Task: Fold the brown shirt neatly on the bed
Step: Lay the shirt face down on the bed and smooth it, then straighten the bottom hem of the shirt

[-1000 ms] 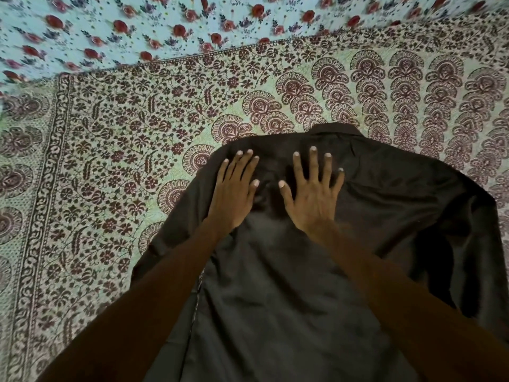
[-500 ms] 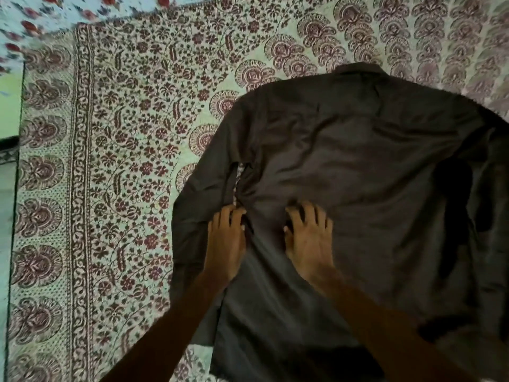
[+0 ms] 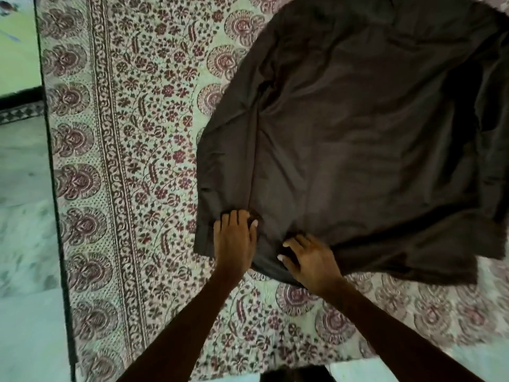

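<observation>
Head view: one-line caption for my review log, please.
Both bare hands, left hand and right hand, press the near hem of a dark brown cloth shirt spread on a floral-printed bedsheet.

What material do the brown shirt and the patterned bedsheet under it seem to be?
Brown shirt: thin, smooth woven cloth, maybe cotton or a blend; it has a faint sheen and soft creases. Bedsheet: matte printed cotton by its look, with flat floral patterns and no shine. The exact fibre cannot be told.

Both arms reach forward, left hand (image 3: 234,238) flat, right hand (image 3: 311,261) curled, fingertips tucked.
</observation>
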